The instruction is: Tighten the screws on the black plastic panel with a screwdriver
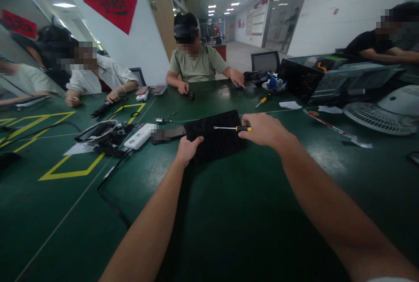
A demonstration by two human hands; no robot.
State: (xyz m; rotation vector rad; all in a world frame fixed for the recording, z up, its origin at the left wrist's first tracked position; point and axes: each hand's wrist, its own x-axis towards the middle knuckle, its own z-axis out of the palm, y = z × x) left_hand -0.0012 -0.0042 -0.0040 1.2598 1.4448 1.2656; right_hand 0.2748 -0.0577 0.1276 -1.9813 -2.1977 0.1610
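A flat black rectangular panel [218, 142] with faint ridges is tilted up over the green table in front of me. My left hand [187, 150] grips its left edge, thumb laid on the face. In my right hand [266, 129] is a screwdriver [231, 128] with a yellow and black handle and a metal shaft. The shaft points left across the panel's face, and I cannot tell whether its tip touches the surface. My right fingers are closed round the handle near the panel's right edge.
Left of the panel lie a white power bank [140, 137], a phone-like dark slab [167, 135] and small metal parts [160, 120]. Another yellow screwdriver [262, 100] lies beyond. A white fan [381, 114] and a computer case [352, 82] stand right. Several people sit around the table [245, 221].
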